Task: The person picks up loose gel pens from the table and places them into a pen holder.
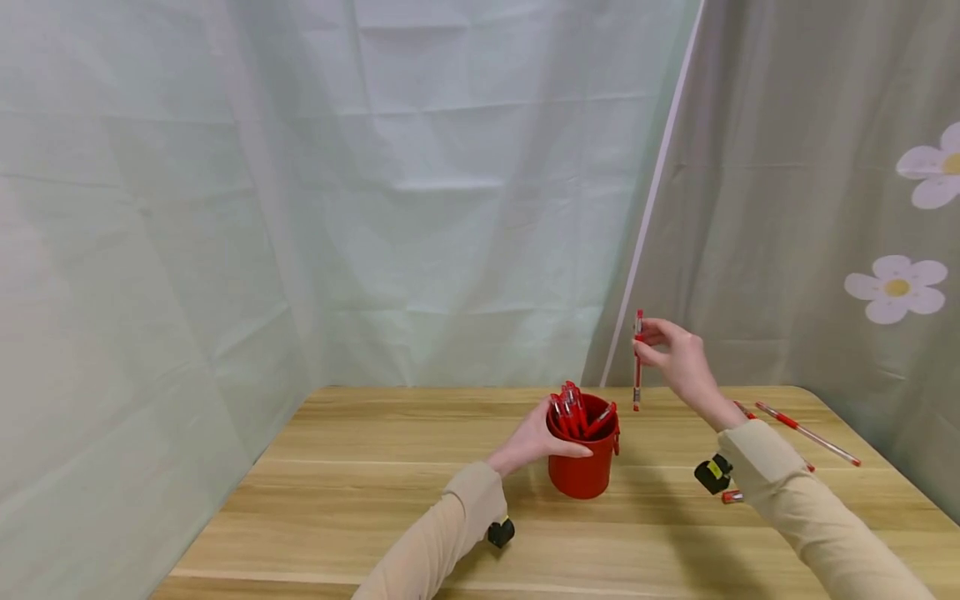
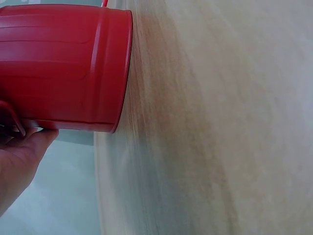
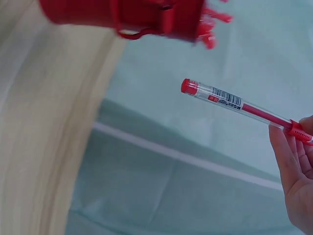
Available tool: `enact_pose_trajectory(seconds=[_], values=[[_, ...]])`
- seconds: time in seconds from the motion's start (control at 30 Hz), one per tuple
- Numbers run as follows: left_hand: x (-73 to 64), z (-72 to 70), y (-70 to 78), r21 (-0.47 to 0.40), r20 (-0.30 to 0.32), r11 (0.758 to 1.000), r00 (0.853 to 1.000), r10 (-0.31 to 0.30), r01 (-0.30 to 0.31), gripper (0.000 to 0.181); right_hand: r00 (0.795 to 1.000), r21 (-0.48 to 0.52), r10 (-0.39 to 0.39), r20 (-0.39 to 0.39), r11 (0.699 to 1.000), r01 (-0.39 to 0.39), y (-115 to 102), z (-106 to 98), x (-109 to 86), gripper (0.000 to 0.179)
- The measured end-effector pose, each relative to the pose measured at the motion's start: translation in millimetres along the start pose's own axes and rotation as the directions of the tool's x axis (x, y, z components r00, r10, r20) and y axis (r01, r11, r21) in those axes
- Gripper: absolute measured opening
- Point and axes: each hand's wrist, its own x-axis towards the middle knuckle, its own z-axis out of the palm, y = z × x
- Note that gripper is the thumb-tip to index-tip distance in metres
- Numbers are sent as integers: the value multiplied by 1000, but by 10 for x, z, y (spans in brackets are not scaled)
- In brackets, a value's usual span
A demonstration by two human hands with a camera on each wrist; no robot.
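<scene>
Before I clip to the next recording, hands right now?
Left hand: closed around the side of the red bucket.
Right hand: closed, pinching a red pen above the table.

Red bucket (image 1: pixel 579 477): round, handle hanging at its side, upright on the table (image 1: pixel 360 483), gripped by the left hand (image 1: pixel 538 437).
Held pen (image 3: pixel 257 112): clear barrel, red end, barcode label; near upright, pinched by the right hand (image 1: pixel 681 358), apart from the bucket.
Pens inside (image 1: pixel 572 417): several, leaning; exact count hard to tell.
Loose pens (image 1: pixel 808 433): lying at right, some partly hidden.
</scene>
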Motion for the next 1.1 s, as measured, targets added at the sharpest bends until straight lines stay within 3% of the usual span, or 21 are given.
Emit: enact_pose_trajectory(seconds=[0.17,0.43,0.67,0.73,1.1], values=[[-3,-11,-17,-14,-4,1000,1000,-3,3,68,1000,80,-4,-29,997,6,-162,1,30,29],[0,-10,1,-20,-1,1000,1000,8,-8,68,998,114,-59,-22,992,61,-341,94,26,27],[-110,-31,269,-38,29,999,999,15,-14,70,996,129,-83,-24,988,86,-376,193,3,28],[-120,-35,287,-35,31,999,999,12,-11,70,995,128,-93,-25,987,95,-367,224,-1,28],[-8,3,16,-25,2,1000,1000,-18,18,68,994,125,-105,8,987,103,-316,389,-57,24]])
